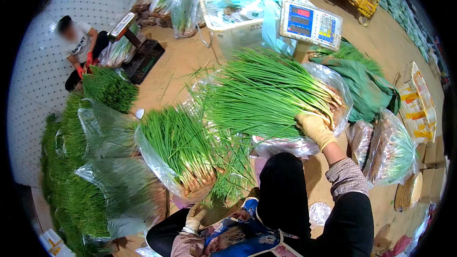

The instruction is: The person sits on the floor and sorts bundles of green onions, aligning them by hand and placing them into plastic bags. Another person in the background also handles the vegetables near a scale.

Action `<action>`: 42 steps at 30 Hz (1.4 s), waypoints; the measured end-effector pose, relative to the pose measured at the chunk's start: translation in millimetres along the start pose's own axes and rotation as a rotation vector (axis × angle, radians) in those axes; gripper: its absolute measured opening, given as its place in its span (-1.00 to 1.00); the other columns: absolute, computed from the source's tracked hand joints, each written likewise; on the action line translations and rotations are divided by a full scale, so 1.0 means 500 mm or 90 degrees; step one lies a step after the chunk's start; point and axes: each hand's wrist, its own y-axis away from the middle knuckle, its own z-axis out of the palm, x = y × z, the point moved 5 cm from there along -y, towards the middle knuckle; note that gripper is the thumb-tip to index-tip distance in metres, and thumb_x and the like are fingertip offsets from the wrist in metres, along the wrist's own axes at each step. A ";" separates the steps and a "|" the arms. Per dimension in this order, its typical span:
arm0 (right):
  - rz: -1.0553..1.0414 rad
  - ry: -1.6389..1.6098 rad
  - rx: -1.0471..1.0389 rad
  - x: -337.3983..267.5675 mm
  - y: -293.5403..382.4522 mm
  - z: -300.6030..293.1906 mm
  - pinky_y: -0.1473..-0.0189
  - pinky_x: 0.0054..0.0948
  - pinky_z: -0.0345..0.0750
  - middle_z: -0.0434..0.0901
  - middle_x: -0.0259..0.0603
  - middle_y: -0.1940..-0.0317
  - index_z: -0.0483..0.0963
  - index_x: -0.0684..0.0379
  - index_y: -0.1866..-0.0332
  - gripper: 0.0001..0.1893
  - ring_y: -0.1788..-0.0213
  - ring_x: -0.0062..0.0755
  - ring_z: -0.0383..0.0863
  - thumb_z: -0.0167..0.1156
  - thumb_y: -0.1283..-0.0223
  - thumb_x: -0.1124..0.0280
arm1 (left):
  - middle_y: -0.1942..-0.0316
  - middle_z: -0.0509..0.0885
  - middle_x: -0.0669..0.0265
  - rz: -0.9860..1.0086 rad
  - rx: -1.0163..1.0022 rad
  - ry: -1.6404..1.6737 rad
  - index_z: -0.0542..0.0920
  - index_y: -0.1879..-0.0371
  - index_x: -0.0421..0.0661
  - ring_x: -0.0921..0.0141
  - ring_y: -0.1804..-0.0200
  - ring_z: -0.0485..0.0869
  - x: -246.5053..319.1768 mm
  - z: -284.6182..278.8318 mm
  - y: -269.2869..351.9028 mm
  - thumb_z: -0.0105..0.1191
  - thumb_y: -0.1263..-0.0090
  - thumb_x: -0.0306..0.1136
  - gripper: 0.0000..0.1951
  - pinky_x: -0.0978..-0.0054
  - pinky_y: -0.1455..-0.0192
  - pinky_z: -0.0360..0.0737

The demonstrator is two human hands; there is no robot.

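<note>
A large pile of scallions [264, 92], green tops to the left and pale root ends to the right, lies on a clear plastic bag [334, 75] before me. My right hand [316, 130], in a cream glove, has its fingers curled around stalks at the pile's near root end. Lower left, my gloved left hand [194, 217] rests by my thigh with bent fingers. It is beside a dark, flat thing that I cannot make out. Just beyond it stands an open plastic bag [157, 160] of scallions [182, 142], roots towards me. Loose green leaves [232, 167] lie between the two lots.
Bagged scallions [121, 192] line the left. A scale display [310, 25] and a white crate [235, 39] with plastic bags stand ahead. Right are a green cloth [364, 85] and a filled bag [391, 150]. Far left, a person [80, 43] sits beside another scale [144, 60].
</note>
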 end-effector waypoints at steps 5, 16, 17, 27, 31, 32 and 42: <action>0.039 0.008 0.069 0.028 0.003 0.007 0.26 -0.12 0.46 0.55 0.10 0.46 0.43 0.20 0.34 -0.88 0.34 0.07 0.57 0.07 -0.06 0.39 | 0.10 0.56 0.37 0.021 -0.002 0.037 0.38 -0.14 -0.12 0.47 0.12 0.53 0.031 0.002 0.039 0.13 -0.20 -0.53 -0.52 0.57 0.05 0.49; 0.252 -0.318 0.089 0.156 0.040 0.141 0.18 -0.23 0.41 0.52 -0.03 0.39 0.49 0.26 0.44 -0.87 0.25 -0.12 0.49 0.13 0.06 0.41 | -0.01 0.51 0.27 0.132 -0.070 0.010 0.39 -0.13 -0.18 0.48 0.02 0.49 0.037 0.032 0.058 0.12 -0.22 -0.48 -0.54 0.58 -0.06 0.42; 0.194 -0.273 0.091 0.161 0.047 0.149 0.23 -0.25 0.41 0.54 -0.04 0.43 0.51 0.25 0.46 -0.85 0.30 -0.16 0.50 0.15 0.11 0.38 | -0.01 0.51 0.27 0.139 -0.069 0.017 0.39 -0.13 -0.18 0.48 0.02 0.49 0.051 0.044 0.063 0.12 -0.22 -0.48 -0.54 0.58 -0.06 0.42; -0.002 -0.467 -0.012 -0.141 0.056 -0.115 0.28 -0.44 0.44 0.55 -0.22 0.41 0.52 0.28 0.46 -0.87 0.38 -0.42 0.49 0.22 0.05 0.43 | -0.12 0.46 0.14 0.349 -0.135 -0.174 0.44 -0.12 -0.12 0.31 -0.20 0.37 0.169 -0.011 0.038 0.02 -0.30 -0.23 -0.58 0.36 -0.28 0.21; -0.364 -0.274 -0.145 -0.361 0.042 -0.109 0.15 -0.31 0.44 0.55 -0.02 0.33 0.52 0.27 0.36 -0.80 0.24 -0.09 0.51 0.19 0.02 0.34 | 0.06 0.56 0.21 0.343 0.034 -0.216 0.47 -0.05 -0.18 0.43 0.00 0.50 0.288 -0.104 -0.015 0.04 -0.28 -0.36 -0.64 0.53 -0.09 0.42; -0.312 -0.236 -0.283 -0.390 0.039 -0.070 0.15 -0.31 0.44 0.54 -0.01 0.35 0.52 0.28 0.36 -0.77 0.24 -0.06 0.51 0.19 0.02 0.31 | 0.10 0.58 0.20 0.337 0.047 -0.186 0.49 -0.03 -0.19 0.41 0.07 0.53 0.302 -0.109 -0.031 0.03 -0.26 -0.35 -0.65 0.54 -0.03 0.44; 0.061 -0.736 -0.008 -0.269 -0.358 -0.008 0.24 -0.57 0.45 0.55 -0.24 0.42 0.47 0.31 0.12 -0.79 0.38 -0.51 0.49 -0.06 -0.23 0.52 | -0.05 0.47 -0.05 0.350 -0.032 -0.522 0.38 -0.11 -0.25 0.10 -0.06 0.49 0.317 -0.016 -0.075 -0.03 -0.27 -0.21 -0.52 0.28 -0.15 0.42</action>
